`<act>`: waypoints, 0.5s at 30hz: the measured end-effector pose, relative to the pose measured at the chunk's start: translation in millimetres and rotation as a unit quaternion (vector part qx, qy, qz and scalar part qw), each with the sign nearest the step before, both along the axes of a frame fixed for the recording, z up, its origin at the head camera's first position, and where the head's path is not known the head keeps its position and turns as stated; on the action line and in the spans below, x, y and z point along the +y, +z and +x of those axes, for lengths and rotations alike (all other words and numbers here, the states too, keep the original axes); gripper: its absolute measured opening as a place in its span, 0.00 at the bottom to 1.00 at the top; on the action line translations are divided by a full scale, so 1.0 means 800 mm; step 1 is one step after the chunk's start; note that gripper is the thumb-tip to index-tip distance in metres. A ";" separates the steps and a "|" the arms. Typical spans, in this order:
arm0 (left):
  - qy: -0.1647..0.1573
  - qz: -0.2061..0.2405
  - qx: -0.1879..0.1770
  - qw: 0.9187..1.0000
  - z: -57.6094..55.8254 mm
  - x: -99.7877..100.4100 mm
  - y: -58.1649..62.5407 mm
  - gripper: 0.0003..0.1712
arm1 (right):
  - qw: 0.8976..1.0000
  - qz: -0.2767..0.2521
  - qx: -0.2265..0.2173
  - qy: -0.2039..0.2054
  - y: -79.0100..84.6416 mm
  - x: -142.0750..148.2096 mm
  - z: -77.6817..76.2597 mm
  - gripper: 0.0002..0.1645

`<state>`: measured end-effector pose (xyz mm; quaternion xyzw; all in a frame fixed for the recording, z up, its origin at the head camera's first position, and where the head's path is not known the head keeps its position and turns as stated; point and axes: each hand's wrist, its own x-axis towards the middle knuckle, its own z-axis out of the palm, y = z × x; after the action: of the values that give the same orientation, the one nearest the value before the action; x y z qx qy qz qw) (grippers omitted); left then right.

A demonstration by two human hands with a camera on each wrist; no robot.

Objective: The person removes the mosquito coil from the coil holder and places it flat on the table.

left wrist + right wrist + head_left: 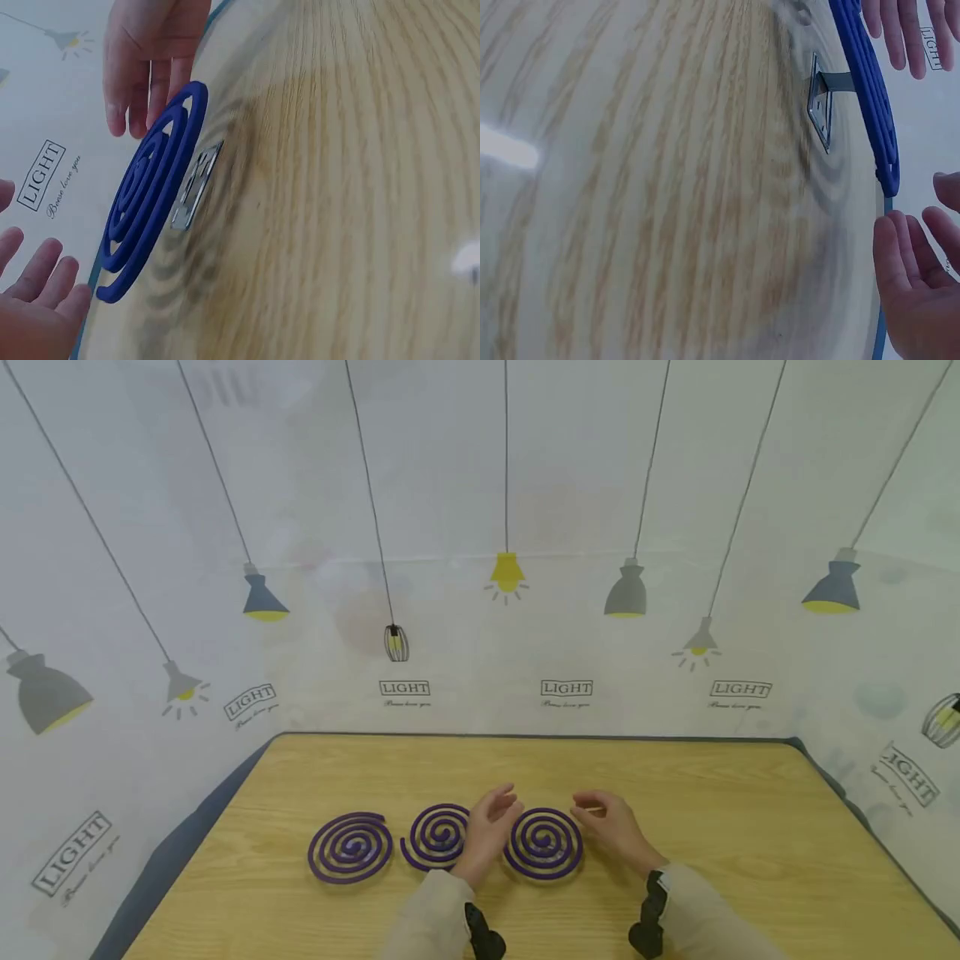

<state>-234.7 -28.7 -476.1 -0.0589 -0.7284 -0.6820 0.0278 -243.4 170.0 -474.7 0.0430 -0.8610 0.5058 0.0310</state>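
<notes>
Three purple-blue mosquito coils lie in a row on the wooden table (720,827). The rightmost coil (542,841) is between my two hands, raised on a small metal stand (821,109) with a flat base. My left hand (491,835) is at this coil's left side, fingers loosely bent and holding nothing; it partly covers the middle coil (444,837) in the head view. On the other side is my right hand (615,831), its fingers also relaxed around nothing. In both wrist views a small gap separates the fingertips from the coil (169,180).
The left coil (352,848) sits apart from the middle one. Behind the table and along its sides hang white sheets (450,610) printed with lamps and the word LIGHT. Both wrists wear black straps (655,902).
</notes>
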 end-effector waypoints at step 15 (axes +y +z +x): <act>-0.021 0.019 -0.020 0.999 0.006 0.003 -0.015 0.25 | 0.999 -0.027 -0.041 0.019 -0.014 -0.008 0.002 0.21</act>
<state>-230.2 -26.1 -487.9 -0.0600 -0.7147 -0.6969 0.0006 -241.8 163.9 -485.6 0.0376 -0.8466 0.5307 -0.0125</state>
